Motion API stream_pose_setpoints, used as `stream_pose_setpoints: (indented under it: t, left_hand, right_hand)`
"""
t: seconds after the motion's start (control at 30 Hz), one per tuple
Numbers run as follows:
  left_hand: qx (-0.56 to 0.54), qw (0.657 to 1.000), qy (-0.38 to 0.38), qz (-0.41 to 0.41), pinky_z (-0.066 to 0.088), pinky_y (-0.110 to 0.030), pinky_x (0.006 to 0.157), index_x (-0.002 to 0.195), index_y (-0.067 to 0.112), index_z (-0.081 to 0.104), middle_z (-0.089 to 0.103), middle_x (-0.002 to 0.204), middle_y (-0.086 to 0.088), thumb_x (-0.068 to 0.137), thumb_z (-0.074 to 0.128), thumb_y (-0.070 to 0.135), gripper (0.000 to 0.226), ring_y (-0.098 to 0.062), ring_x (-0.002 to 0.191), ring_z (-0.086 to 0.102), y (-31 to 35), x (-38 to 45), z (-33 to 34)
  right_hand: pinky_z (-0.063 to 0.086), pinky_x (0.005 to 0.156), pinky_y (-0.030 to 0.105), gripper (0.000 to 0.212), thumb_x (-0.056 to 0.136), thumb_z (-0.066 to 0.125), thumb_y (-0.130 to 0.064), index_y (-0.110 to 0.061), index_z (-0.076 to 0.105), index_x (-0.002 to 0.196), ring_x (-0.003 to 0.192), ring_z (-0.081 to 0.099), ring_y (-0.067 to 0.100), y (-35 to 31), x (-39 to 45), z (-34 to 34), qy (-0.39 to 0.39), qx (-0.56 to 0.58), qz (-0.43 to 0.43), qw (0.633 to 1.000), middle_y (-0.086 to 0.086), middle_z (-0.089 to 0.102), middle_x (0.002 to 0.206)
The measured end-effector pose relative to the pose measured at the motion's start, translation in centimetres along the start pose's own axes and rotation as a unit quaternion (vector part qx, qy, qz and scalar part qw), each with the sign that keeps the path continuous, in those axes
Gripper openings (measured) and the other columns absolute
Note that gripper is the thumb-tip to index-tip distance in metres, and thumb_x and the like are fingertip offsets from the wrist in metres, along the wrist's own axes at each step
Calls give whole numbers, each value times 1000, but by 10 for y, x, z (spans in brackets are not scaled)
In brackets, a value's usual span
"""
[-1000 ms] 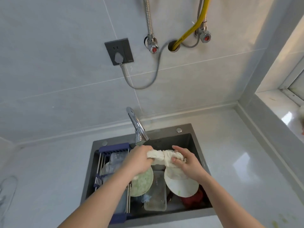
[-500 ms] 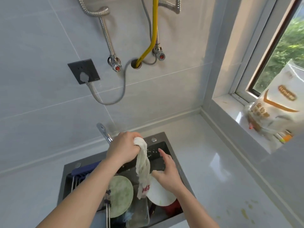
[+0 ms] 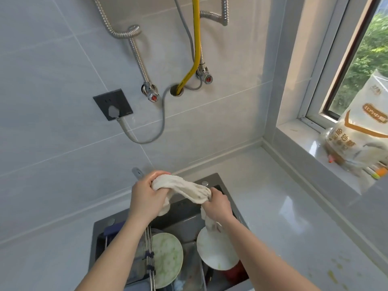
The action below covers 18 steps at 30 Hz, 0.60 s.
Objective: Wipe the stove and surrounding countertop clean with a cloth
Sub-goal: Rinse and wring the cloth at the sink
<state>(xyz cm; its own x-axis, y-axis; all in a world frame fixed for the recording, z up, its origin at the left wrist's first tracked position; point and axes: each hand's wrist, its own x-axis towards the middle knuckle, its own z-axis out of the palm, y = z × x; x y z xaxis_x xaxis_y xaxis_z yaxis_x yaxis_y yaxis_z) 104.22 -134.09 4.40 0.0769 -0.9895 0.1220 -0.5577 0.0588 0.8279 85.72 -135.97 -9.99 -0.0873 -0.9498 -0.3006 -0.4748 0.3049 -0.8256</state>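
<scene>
Above the sink, both hands gripped the pale cloth: the left hand bunched one end near the faucet, and the right hand clenched the other, a tail dangling onto the white plate inside the sink.

— What do you see of yourself here?

— Your two forearms come up from the bottom edge, both bare, no sleeve on either as far as the view reaches.

— Anything on your hands?

— Nothing on your left hand or your right hand: no glove, ring, watch or band at the wrists. Your nails are too small to judge.
</scene>
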Motion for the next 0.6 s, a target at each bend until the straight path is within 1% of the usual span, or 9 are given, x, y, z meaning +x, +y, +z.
stream_pose_setpoints:
  t: [0.1,0.17,0.27,0.33,0.37,0.43,0.5,0.53,0.6]
  left_hand:
    - [-36,996,38,-77,51,-23,78,106,27,71,73,98,14,92,66,5,27,-5,95,67,-52,-32,11]
    - [-19,990,18,-135,53,-32,81,113,29,68,71,106,13,94,66,7,29,-12,101,66,-88,-51,29]
    - [-1,981,-44,-189,50,-23,75,120,30,59,67,109,14,92,68,4,40,-11,102,65,-122,-71,55]
    - [-5,972,-100,-214,47,-15,72,124,33,53,67,110,13,90,67,1,48,-9,102,65,-127,-79,70]
    - [-17,969,-116,-218,48,-16,73,122,35,52,68,111,11,87,67,1,51,-13,104,65,-126,-79,76]
    - [-35,966,-130,-219,52,-26,81,115,38,55,67,111,2,72,66,8,54,-21,106,65,-124,-77,87]
    - [-49,965,-136,-218,57,-41,90,105,40,58,59,113,0,63,72,17,50,-18,104,63,-119,-73,95]
    - [-56,963,-136,-225,55,-41,93,102,41,57,53,116,5,65,79,19,48,-12,105,61,-114,-73,94]
    - [-63,963,-127,-229,51,-24,88,105,43,54,46,119,19,68,90,24,55,0,104,59,-104,-69,92]
  right_hand:
    - [47,72,30,20,84,59,-20,-24,62,104,90,65,20,-11,7,-18,41,65,14,997,-9,67,91]
    - [53,77,31,33,81,62,-17,-24,64,114,92,67,18,-22,11,-28,39,77,18,996,-9,68,97]
    - [65,74,41,34,82,61,-11,-29,63,111,92,70,21,-40,9,-35,-23,124,28,992,-1,67,106]
    - [66,72,45,36,88,54,-3,-26,64,113,98,70,28,-49,-1,-31,-78,194,55,976,6,64,114]
    - [66,73,46,38,91,50,0,-25,65,116,102,69,30,-55,-6,-29,-97,229,66,966,9,62,119]
    - [65,76,47,43,93,46,1,-26,67,119,112,63,33,-61,-15,-23,-113,280,74,951,10,57,128]
    - [65,80,47,45,94,44,4,-26,68,118,115,61,33,-67,-22,-18,-125,313,79,938,12,57,129]
    - [65,80,45,46,93,42,5,-24,68,117,114,63,32,-70,-27,-16,-136,324,84,933,14,59,128]
    - [63,74,38,47,92,39,7,-20,68,116,109,67,30,-76,-35,-16,-154,343,90,922,17,63,124]
